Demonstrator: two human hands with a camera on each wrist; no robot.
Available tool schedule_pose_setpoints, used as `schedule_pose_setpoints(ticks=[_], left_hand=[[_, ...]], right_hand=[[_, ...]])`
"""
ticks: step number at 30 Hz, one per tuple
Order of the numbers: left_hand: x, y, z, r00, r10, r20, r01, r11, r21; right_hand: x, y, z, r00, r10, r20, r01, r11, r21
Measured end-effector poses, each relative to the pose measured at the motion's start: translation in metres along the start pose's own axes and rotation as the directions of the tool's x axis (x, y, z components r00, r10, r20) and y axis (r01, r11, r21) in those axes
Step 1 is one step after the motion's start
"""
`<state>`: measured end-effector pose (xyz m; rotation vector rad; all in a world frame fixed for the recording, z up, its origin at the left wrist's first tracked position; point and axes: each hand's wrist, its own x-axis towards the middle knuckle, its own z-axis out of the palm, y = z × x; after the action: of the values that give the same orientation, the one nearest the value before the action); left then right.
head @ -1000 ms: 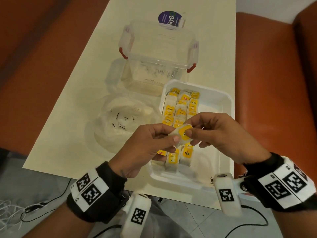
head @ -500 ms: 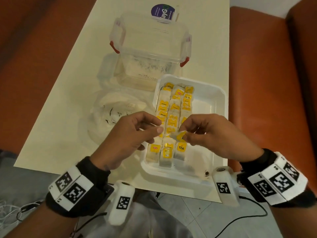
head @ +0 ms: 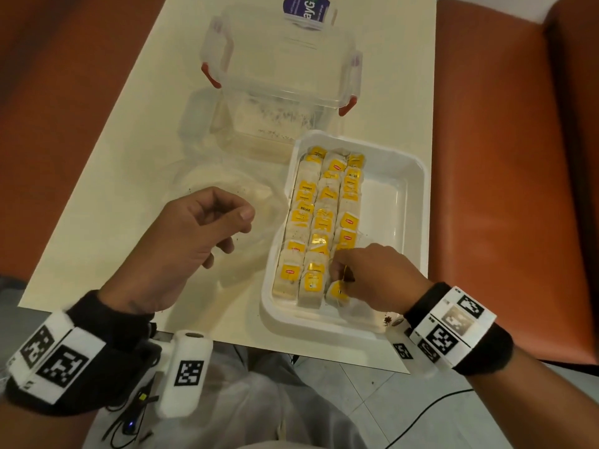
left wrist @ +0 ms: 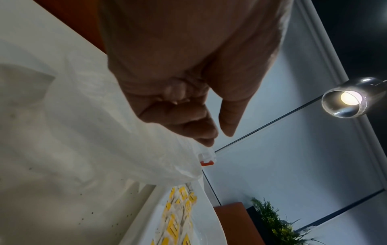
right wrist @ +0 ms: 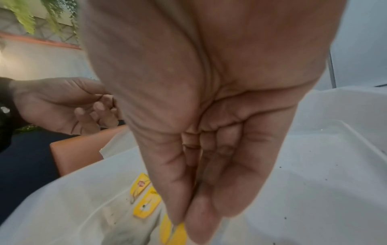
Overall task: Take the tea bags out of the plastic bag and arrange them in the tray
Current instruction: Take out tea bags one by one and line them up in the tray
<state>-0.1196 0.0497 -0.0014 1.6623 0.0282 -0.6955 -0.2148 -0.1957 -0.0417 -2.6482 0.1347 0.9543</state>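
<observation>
The white tray [head: 418,202] holds three columns of yellow-tagged tea bags [head: 324,215] along its left side. My right hand [head: 338,277] reaches down into the tray at the near end of the right column. Its thumb and fingers pinch a tea bag [head: 337,291] by its yellow tag [right wrist: 180,235], low over the tray floor. My left hand [head: 233,228] hovers above the crumpled clear plastic bag [head: 259,202] to the left of the tray, fingers loosely curled around nothing. No tea bag shows in the plastic bag, only dark crumbs.
A clear lidded box [head: 282,76] with red latches stands behind the tray and the bag. A purple-labelled packet [head: 304,9] lies beyond it. The right half of the tray is bare. Orange seats flank the cream table [head: 97,205].
Both hands held one tea bag above the tray. The left hand let go and drew back left over the plastic bag. The right hand carried the tea bag down into the tray.
</observation>
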Motion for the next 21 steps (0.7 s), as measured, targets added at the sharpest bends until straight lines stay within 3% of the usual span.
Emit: schedule_pose_setpoints(ticks=[11, 16, 21], left_hand=[[0.002, 0.002, 0.002, 1.000, -0.013, 0.003, 0.013, 1.000, 0.013], [0.003, 0.002, 0.002, 1.000, -0.006, 0.000, 0.006, 1.000, 0.022], [0.004, 0.002, 0.003, 1.000, -0.004, -0.003, 0.004, 1.000, 0.030]], right_hand=[[0.005, 0.003, 0.000, 0.998, 0.060, -0.016, -0.059, 0.998, 0.025], [0.007, 0.008, -0.005, 0.996, 0.080, 0.032, -0.084, 0.975, 0.206], [0.007, 0.010, -0.008, 0.996, 0.090, 0.014, -0.091, 0.959, 0.269]])
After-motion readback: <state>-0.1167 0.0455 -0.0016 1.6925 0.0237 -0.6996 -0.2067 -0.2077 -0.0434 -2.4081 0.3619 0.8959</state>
